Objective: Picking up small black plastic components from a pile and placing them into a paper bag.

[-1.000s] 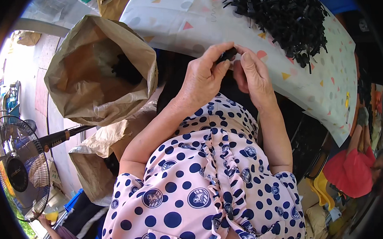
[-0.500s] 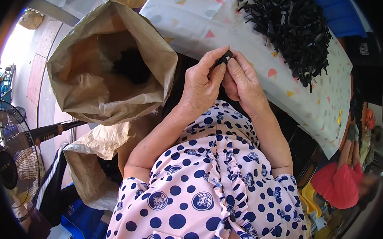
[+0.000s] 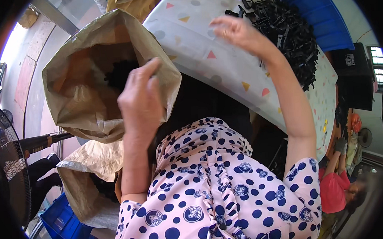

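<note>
My left hand (image 3: 140,96), smeared by motion, is over the right side of the brown woven sack (image 3: 74,118), whose mouth is wide. Whether its fingers hold anything cannot be made out. Inside the sack lies a dark heap of black pieces (image 3: 119,73), partly behind that hand. Above the patterned white tablecloth (image 3: 196,38), my right hand (image 3: 239,34) has loosely bent fingers set apart, with nothing visible in them. It is close to the left edge of a pile of small black plastic parts (image 3: 288,34).
A blue bin (image 3: 319,15) stands behind the pile. Below the first sack is a second brown sack (image 3: 88,205), with a blue crate (image 3: 61,225) beside it. At the left is a fan (image 3: 9,157). A person in red (image 3: 333,190) is at the far right.
My hands were together at a small black plastic piece near the table edge. They have parted: the left moved left over the sack, the right moved up over the table toward the pile.
</note>
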A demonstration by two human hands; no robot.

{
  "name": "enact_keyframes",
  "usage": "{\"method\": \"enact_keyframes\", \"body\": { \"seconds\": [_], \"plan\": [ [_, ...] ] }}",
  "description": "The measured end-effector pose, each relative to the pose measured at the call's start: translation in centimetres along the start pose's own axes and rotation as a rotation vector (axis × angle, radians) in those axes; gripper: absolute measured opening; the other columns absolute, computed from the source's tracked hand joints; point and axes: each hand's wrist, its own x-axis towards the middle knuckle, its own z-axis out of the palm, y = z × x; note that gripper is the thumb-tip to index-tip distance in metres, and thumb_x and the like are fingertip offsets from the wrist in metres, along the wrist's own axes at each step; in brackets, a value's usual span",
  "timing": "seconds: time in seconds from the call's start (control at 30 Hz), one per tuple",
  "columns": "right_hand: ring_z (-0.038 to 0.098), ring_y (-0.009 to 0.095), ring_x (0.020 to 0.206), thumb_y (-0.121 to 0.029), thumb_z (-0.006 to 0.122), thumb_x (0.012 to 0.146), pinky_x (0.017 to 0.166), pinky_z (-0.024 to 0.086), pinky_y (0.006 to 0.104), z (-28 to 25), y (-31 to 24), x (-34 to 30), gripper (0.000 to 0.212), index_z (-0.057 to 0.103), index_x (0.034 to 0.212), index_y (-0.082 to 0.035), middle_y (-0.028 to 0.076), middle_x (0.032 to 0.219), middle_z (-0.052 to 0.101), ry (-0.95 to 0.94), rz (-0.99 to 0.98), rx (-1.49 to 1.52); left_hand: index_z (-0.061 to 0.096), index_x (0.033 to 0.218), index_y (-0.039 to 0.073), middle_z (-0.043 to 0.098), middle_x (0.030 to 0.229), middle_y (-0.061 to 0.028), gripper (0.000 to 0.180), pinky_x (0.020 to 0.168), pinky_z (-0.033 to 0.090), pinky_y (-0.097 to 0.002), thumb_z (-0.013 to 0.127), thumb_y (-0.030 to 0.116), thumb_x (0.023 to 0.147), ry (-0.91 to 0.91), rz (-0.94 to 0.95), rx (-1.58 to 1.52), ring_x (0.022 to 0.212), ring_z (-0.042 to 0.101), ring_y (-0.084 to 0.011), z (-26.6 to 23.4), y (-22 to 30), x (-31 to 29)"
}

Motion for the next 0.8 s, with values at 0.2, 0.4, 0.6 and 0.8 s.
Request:
{"method": "enact_keyframes", "body": {
  "seconds": [0.2, 0.4, 0.6, 0.8],
  "plan": [
    [0.065, 0.031, 0.084, -0.023, 0.056, 0.087, 0.071, 0.05, 0.0433, -3.5, 6.2, 6.5, 0.027, 0.058, 0.106, -0.004, 0.016, 0.09, 0.067, 0.137, 0.138, -1.051, 0.06, 0.109, 0.008, 0.06, 0.107, -0.0142, 0.029, 0.081, 0.049, -0.0386, 0.06, 0.003, 0.08, -0.128, -0.003, 0.472, 0.096, 0.059, -0.0337, -1.4, -0.8, 0.0],
    [0.064, 0.034, 0.089, -0.016, 0.059, 0.081, 0.074, 0.05, 0.0436, -4.4, 8.4, 6.7, 0.027, 0.061, 0.107, -0.008, 0.015, 0.09, 0.067, 0.331, 0.103, -0.858, 0.061, 0.107, 0.006, 0.058, 0.11, -0.0152, 0.028, 0.084, 0.049, -0.0394, 0.061, 0.004, 0.079, -0.164, 0.016, 0.304, 0.1, 0.057, -0.0335, 0.0, 0.5, 0.6],
    [0.026, 0.0, 0.04, -0.022, 0.064, 0.09, 0.036, 0.02, 0.0171, -7.4, 10.4, 4.0, 0.011, 0.058, 0.096, -0.015, -0.009, 0.057, 0.037, 0.433, 0.231, 0.744, 0.059, 0.11, 0.007, 0.058, 0.11, -0.015, 0.033, 0.082, 0.049, -0.039, 0.064, 0.004, 0.077, -0.19, 0.076, 0.095, 0.097, 0.058, -0.033, 3.4, 2.5, 2.0],
    [0.029, 0.001, 0.041, -0.019, 0.064, 0.089, 0.036, 0.022, 0.0176, -6.3, 9.3, 1.3, 0.01, 0.055, 0.089, -0.016, -0.009, 0.057, 0.037, 0.399, 0.215, 0.872, 0.04, 0.13, 0.006, 0.052, 0.119, -0.0178, 0.06, 0.078, 0.05, -0.0387, 0.066, 0.003, 0.077, -0.352, -0.023, -0.218, 0.091, 0.061, -0.0314, 8.2, 5.2, 4.6]
  ]
}}
